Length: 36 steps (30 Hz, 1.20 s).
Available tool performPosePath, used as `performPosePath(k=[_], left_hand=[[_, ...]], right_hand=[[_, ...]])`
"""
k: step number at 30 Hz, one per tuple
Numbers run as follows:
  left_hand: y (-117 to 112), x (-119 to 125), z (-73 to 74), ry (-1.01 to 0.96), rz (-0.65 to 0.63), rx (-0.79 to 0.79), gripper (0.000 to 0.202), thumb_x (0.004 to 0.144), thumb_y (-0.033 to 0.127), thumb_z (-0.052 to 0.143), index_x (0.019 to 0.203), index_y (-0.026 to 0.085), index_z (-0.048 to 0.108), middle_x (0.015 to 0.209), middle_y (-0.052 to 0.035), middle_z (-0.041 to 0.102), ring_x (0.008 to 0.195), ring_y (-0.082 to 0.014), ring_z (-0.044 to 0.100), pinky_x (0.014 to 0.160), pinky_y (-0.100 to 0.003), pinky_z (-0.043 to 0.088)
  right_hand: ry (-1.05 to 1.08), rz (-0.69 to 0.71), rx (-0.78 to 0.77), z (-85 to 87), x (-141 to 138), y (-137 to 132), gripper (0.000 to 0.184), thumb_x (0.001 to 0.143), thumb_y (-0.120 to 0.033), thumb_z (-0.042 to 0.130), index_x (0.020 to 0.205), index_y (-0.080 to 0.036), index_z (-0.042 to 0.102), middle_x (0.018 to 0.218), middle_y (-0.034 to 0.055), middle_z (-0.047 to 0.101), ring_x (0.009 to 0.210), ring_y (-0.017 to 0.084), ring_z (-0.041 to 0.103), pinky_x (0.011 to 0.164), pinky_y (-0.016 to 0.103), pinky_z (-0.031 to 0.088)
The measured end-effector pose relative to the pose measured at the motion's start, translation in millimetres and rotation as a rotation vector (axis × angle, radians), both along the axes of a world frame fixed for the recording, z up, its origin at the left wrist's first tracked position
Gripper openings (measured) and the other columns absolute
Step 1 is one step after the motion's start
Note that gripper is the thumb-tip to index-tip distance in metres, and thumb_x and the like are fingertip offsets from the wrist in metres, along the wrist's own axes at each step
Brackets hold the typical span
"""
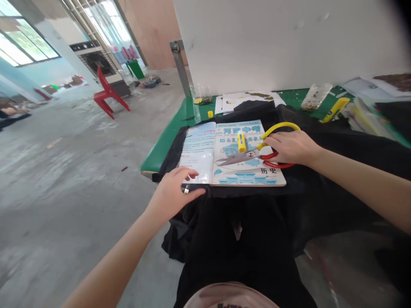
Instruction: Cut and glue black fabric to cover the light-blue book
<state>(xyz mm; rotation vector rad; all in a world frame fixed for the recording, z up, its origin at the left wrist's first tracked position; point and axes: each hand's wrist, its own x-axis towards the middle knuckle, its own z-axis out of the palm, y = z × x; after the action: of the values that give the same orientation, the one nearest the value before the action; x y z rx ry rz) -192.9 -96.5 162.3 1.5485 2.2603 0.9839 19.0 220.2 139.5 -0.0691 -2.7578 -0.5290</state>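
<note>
A book (224,175) lies open at its cover on black cloth (173,149), with a clear glossy sheet over its left part. On its right part rests a yellow glue stick (242,142). My right hand (290,146) is closed on the scissors (252,155), which have one yellow and one red handle; their blades point left over the book. By the book's lower left corner is my left hand (171,188), thumb and fingers apart. A small whitish bit shows between its thumb and fingers; I cannot tell what it is.
On the green table (175,137) are a yellow cap (210,114), papers (244,101), a clear jar (316,96) and another yellow glue stick (335,109). A white board (289,42) stands behind. A red chair (107,94) is on the concrete floor at left.
</note>
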Motion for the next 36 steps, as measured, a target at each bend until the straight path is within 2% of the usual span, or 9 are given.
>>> performPosePath(k=[3, 7, 9, 11, 15, 18, 25, 30, 36], left_hand=[[-4, 0, -15.9, 0.508, -0.214, -0.146, 0.041, 0.070, 0.040, 0.071, 0.104, 0.020, 0.059, 0.110, -0.0090, 0.060, 0.105, -0.0272, 0.052, 0.090, -0.040, 0.034], [1, 15, -30.8, 0.733, -0.238, -0.161, 0.032, 0.081, 0.033, 0.062, 0.108, 0.016, 0.057, 0.109, -0.0123, 0.060, 0.100, -0.0267, 0.052, 0.088, -0.040, 0.031], [7, 19, -30.9, 0.729, -0.233, -0.118, 0.018, 0.086, 0.029, 0.053, 0.099, 0.019, 0.062, 0.099, -0.0083, 0.064, 0.093, -0.0234, 0.054, 0.088, -0.039, 0.029], [13, 17, -27.5, 0.657, -0.223, -0.080, 0.018, 0.089, 0.027, 0.048, 0.089, 0.021, 0.065, 0.090, -0.0046, 0.066, 0.088, -0.0206, 0.056, 0.087, -0.038, 0.028], [30, 0, -18.0, 0.383, -0.207, -0.100, 0.017, 0.085, 0.029, 0.054, 0.080, 0.022, 0.068, 0.082, -0.0015, 0.069, 0.080, -0.0185, 0.059, 0.083, -0.034, 0.029], [42, -15, -13.4, 0.276, -0.278, -0.148, 0.015, 0.081, 0.029, 0.059, 0.073, 0.024, 0.071, 0.076, -0.0013, 0.071, 0.071, -0.0177, 0.059, 0.082, -0.033, 0.029], [54, -35, -8.0, 0.401, -0.388, -0.253, 0.018, 0.077, 0.039, 0.063, 0.071, 0.026, 0.073, 0.061, -0.0019, 0.067, 0.068, -0.0193, 0.050, 0.075, -0.031, 0.033], [52, -38, 1.3, 0.448, -0.523, -0.297, 0.021, 0.086, 0.032, 0.054, 0.081, 0.023, 0.072, 0.071, 0.0002, 0.070, 0.069, -0.0157, 0.054, 0.077, -0.030, 0.034], [50, -25, 14.4, 0.555, -0.591, -0.285, 0.019, 0.088, 0.024, 0.050, 0.082, 0.020, 0.068, 0.079, -0.0009, 0.070, 0.067, -0.0133, 0.059, 0.077, -0.032, 0.031]], right_hand=[[-0.001, -0.027, -0.012, 0.8, 2, -2, 0.049, 0.083, -0.056, 0.043, 0.101, -0.014, 0.061, 0.090, 0.0106, 0.066, 0.079, 0.021, 0.059, 0.059, 0.028, 0.036], [-0.004, -0.040, -0.013, 1.2, 4, -6, 0.049, 0.083, -0.056, 0.044, 0.102, -0.014, 0.060, 0.092, 0.0108, 0.066, 0.079, 0.021, 0.059, 0.059, 0.029, 0.035], [-0.009, -0.043, -0.008, 1.6, 6, -10, 0.049, 0.083, -0.056, 0.044, 0.101, -0.014, 0.060, 0.092, 0.0104, 0.066, 0.080, 0.021, 0.059, 0.058, 0.028, 0.034], [-0.010, -0.048, -0.004, 2.0, 7, -16, 0.048, 0.083, -0.056, 0.045, 0.100, -0.014, 0.060, 0.091, 0.0099, 0.066, 0.080, 0.021, 0.059, 0.058, 0.028, 0.033], [-0.023, -0.043, -0.016, 0.1, 7, -30, 0.046, 0.081, -0.056, 0.046, 0.096, -0.014, 0.060, 0.085, 0.0084, 0.065, 0.078, 0.020, 0.059, 0.057, 0.028, 0.030], [-0.051, -0.048, -0.014, -2.9, 7, -38, 0.044, 0.081, -0.055, 0.045, 0.093, -0.015, 0.060, 0.083, 0.0068, 0.065, 0.075, 0.019, 0.060, 0.057, 0.028, 0.029], [-0.084, -0.086, -0.095, -2.5, 10, -55, 0.044, 0.079, -0.053, 0.048, 0.099, -0.015, 0.059, 0.084, 0.0050, 0.066, 0.074, 0.017, 0.060, 0.057, 0.027, 0.029], [-0.096, -0.105, -0.126, -1.9, 12, -68, 0.043, 0.077, -0.052, 0.052, 0.098, -0.016, 0.059, 0.087, 0.0050, 0.067, 0.072, 0.016, 0.060, 0.056, 0.026, 0.028], [-0.142, -0.105, -0.164, -0.3, 11, -79, 0.039, 0.074, -0.046, 0.057, 0.098, -0.015, 0.058, 0.089, 0.0048, 0.067, 0.075, 0.018, 0.061, 0.059, 0.027, 0.032]])
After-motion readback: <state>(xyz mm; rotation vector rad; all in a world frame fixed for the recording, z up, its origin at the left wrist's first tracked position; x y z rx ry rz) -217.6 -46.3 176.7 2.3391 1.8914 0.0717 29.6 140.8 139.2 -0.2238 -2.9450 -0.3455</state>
